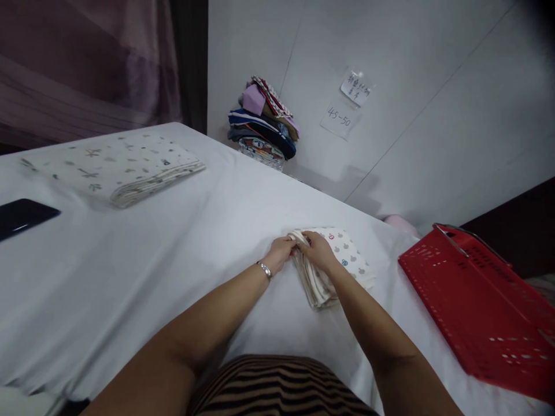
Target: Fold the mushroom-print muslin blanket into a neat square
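Observation:
A folded white cloth (347,252) printed with small grey, red and blue motifs lies on the white-covered table before me, its stacked layers showing along the left and near edges. My left hand (281,253), with a silver bracelet at the wrist, pinches the cloth at its far left corner. Right beside it, my right hand (318,249) comes over the top of the cloth, fingers closed on the same folded edge. The two hands nearly touch there. Part of the cloth is hidden under my right hand and forearm.
Another folded patterned cloth (130,164) lies at the left of the table (173,277), near a dark phone-like object (26,216). A red plastic basket (489,312) stands at the right. Stacked folded fabrics (264,124) sit beyond the far edge, by a wall with paper signs (355,88).

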Tool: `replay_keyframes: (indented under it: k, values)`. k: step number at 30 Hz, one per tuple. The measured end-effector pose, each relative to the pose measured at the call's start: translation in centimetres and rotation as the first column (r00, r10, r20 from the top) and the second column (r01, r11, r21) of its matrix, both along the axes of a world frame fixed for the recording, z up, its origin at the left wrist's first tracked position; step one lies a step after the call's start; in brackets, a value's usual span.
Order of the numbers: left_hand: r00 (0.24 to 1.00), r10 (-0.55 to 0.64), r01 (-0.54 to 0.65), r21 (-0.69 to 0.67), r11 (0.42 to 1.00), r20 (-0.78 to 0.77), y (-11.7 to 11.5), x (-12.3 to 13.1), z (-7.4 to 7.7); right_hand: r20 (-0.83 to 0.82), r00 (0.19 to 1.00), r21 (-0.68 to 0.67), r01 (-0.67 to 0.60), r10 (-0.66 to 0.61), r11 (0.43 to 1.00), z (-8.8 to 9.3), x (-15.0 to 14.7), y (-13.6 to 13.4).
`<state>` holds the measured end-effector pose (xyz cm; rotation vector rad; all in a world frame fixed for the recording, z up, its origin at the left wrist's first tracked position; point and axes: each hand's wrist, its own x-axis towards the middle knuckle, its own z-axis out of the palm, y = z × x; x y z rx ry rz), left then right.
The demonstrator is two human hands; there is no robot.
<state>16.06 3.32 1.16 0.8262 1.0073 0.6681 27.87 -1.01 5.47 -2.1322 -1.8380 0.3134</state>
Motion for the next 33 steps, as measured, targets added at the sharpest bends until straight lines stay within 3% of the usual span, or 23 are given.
replay_keyframes:
  k: [7,24,33]
  values:
    - [1.000,0.014,-0.014,-0.003,1.000,-0.011,0.0,0.1,-0.5,0.014,1.000,-0.021,0.015,-0.014,1.000,0.2,0.0,0.7]
    - [0.999,0.023,-0.021,0.034,0.999,-0.038,-0.3,0.0,0.2,-0.150,0.988,0.069,-0.027,0.037,0.997,-0.6,1.4,0.9]
    - [0.998,0.037,-0.034,0.063,0.997,-0.050,-0.5,0.1,0.2,-0.099,0.990,0.033,-0.093,0.096,0.995,-0.3,1.3,1.0]
